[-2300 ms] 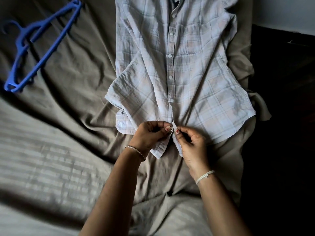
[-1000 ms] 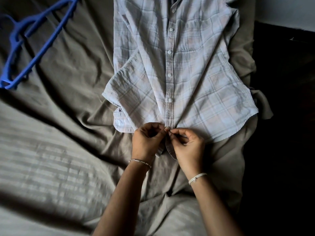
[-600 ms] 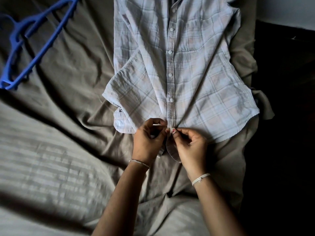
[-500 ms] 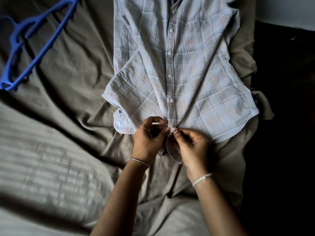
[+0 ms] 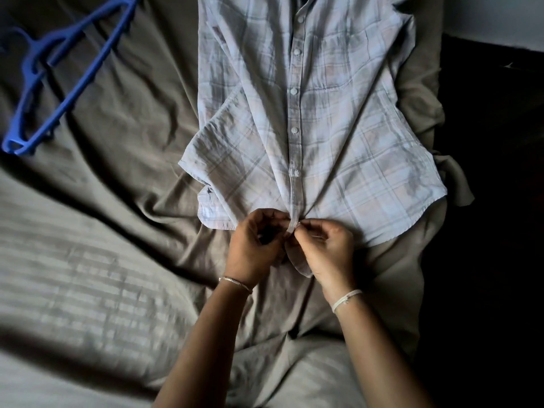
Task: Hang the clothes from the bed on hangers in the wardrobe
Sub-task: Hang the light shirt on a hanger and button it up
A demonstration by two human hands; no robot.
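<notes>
A pale plaid button-up shirt (image 5: 338, 128) lies flat, front up, on the bed, its collar toward the top of the view. Several buttons down its placket are fastened. My left hand (image 5: 253, 248) and my right hand (image 5: 326, 248) meet at the bottom of the placket, near the hem. Each pinches one edge of the shirt front there, fingertips almost touching. The button between them is hidden by my fingers. A blue plastic hanger (image 5: 61, 69) lies on the bed at the upper left, well away from both hands.
A wrinkled grey-brown bedsheet (image 5: 117, 201) covers the bed, with striped light across its lower left. The bed's right edge drops into a dark area (image 5: 485, 201). A strip of pale wall (image 5: 500, 16) shows at the top right.
Both hands have stayed at the shirt's bottom placket, working small pinching moves on its two edges. The fabric there has drawn closer together. The hanger has not moved.
</notes>
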